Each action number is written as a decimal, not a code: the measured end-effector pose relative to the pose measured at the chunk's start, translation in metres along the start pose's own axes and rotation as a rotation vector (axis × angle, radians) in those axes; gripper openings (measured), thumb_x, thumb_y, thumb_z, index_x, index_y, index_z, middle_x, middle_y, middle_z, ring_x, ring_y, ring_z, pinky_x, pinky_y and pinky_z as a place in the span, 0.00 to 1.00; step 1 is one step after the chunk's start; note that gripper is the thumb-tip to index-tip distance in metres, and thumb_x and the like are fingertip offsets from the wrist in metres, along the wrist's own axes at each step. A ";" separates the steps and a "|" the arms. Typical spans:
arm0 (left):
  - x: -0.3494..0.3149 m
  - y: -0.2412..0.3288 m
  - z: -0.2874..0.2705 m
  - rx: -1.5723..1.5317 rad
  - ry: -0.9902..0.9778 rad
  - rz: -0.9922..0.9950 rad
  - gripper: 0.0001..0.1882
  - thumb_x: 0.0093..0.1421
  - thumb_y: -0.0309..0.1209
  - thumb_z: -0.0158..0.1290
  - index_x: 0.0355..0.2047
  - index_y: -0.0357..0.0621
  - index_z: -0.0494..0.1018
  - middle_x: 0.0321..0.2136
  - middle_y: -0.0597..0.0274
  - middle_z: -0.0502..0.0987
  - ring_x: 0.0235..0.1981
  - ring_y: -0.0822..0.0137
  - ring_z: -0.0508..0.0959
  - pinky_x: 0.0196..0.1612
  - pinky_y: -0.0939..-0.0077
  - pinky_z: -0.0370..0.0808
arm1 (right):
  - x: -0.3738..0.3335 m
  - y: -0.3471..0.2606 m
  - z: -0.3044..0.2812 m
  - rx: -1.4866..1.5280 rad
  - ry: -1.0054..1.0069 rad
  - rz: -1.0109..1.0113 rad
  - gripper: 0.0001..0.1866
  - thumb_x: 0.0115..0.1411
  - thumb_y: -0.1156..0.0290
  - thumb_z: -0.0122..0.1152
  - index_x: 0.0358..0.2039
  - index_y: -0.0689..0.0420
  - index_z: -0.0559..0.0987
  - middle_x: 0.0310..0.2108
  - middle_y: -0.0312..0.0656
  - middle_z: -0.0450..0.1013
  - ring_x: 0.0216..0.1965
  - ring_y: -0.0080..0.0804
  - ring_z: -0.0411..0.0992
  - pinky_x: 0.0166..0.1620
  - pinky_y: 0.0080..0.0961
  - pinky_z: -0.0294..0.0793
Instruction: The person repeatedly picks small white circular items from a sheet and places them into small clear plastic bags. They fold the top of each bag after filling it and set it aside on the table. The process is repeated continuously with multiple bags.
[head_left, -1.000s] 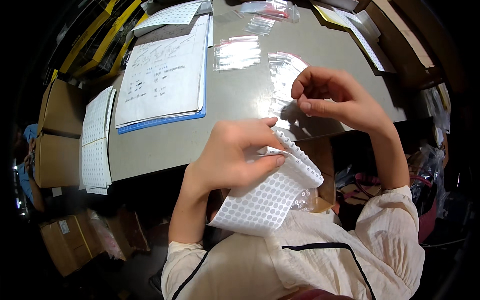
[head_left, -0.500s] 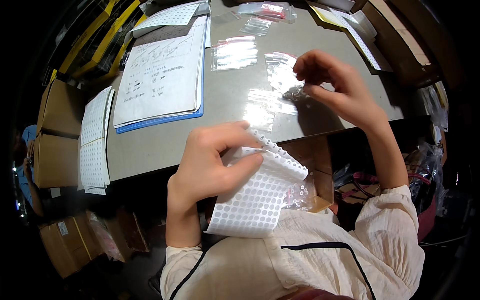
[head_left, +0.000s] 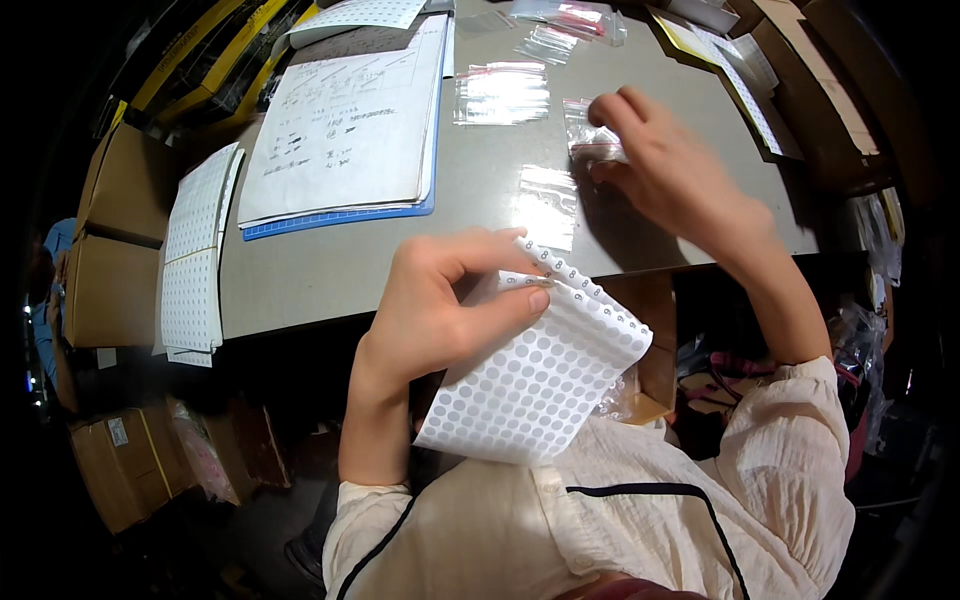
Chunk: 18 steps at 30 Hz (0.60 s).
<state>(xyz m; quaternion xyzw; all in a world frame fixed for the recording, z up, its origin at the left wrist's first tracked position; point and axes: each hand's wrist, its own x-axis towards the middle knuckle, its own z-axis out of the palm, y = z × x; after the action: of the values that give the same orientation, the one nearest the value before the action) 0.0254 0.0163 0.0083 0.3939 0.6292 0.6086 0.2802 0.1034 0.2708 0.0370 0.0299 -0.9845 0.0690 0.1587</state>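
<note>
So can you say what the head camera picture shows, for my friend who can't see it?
A person's left hand holds a curled sheet of round white stickers near their chest, while the right hand presses on a small clear bag on a grey table. An open notebook, more clear bags and more sticker sheets lie on the table too.

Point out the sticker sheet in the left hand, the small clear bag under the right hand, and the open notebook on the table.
sticker sheet [head_left: 545, 385], head view, middle of the dotted sheet.
small clear bag [head_left: 590, 130], head view, part showing beside the fingers.
open notebook [head_left: 345, 120], head view, middle of the written page.
</note>
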 end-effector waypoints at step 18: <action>0.002 0.007 0.009 -0.002 0.122 -0.077 0.08 0.56 0.22 0.67 0.35 0.33 0.85 0.32 0.57 0.86 0.33 0.73 0.82 0.39 0.80 0.76 | -0.042 -0.057 -0.035 0.357 -0.104 -0.117 0.10 0.57 0.79 0.64 0.39 0.59 0.76 0.31 0.45 0.73 0.35 0.49 0.74 0.37 0.43 0.73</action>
<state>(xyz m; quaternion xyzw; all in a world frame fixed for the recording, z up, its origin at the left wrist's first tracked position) 0.0335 0.0224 0.0142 0.3312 0.6592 0.6209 0.2651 0.1588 0.2206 0.0633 0.1182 -0.9601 0.2313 0.1035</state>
